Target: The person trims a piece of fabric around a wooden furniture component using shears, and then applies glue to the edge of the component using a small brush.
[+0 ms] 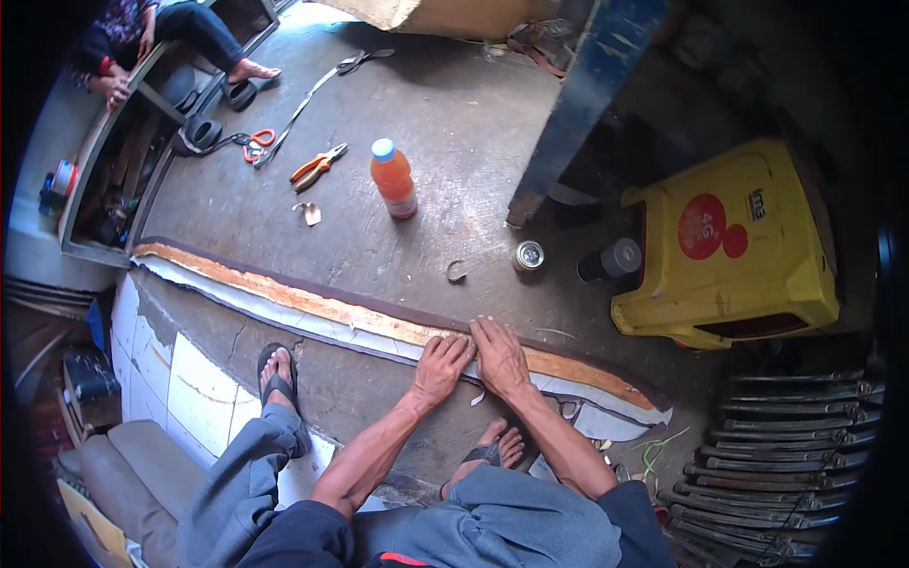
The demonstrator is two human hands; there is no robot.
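A long, slightly curved strip lies across the floor, with an orange-brown band along its top, dark cloth-like material on the far edge and a white edge on the near side. My left hand rests on its middle, fingers bent and close together against the band. Right beside it, my right hand lies over the strip with fingers stretched toward the dark far edge. Both thumbs are partly hidden, and so is the strip beneath the palms. Its kind I cannot make out.
Beyond the strip stand an orange drink bottle, pliers, orange-handled scissors and a small round tin. A yellow plastic stool is at right, above stacked metal rods. Another person's leg shows far left.
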